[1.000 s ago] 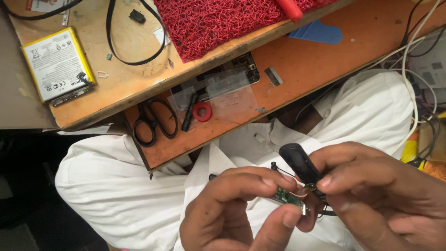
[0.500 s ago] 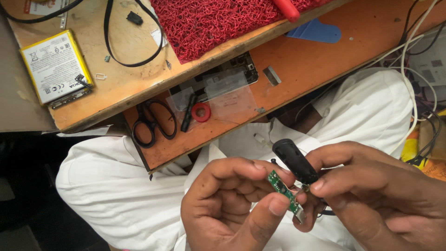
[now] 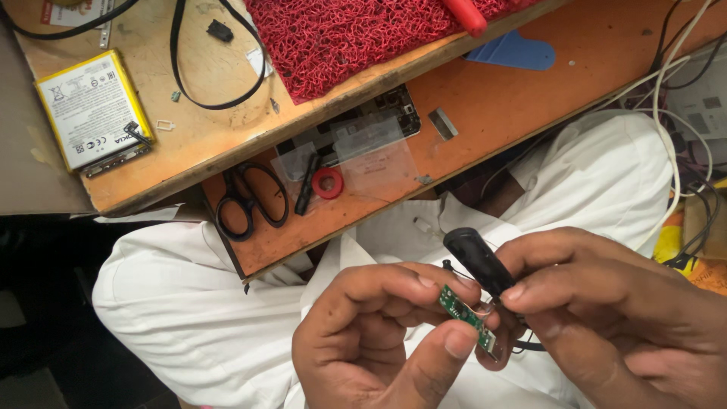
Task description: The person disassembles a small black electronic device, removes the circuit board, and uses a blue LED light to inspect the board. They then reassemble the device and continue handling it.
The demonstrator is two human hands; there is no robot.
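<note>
Circuit board (image 3: 467, 316), small, green: pinched edgewise between thumb and fingers of left hand (image 3: 371, 341), over white-clothed lap. Black plastic shell (image 3: 478, 263): gripped in right hand (image 3: 606, 310), just beside and touching board's upper end. Board bared, out of shell, thin wires attached; further work apparently unfinished. Scissors (image 3: 246, 198), phone battery (image 3: 92, 110) on bench, well apart.

Your right hand (image 3: 621, 310) ran off the frame's right and bottom edges; your left hand (image 3: 371, 341) was cut at the bottom. Your fingers covered the lower end of the black piece (image 3: 477, 261). Parts on the small green board (image 3: 463, 316) were too small to tell. The red handle (image 3: 466, 14) was cropped at top.
</note>
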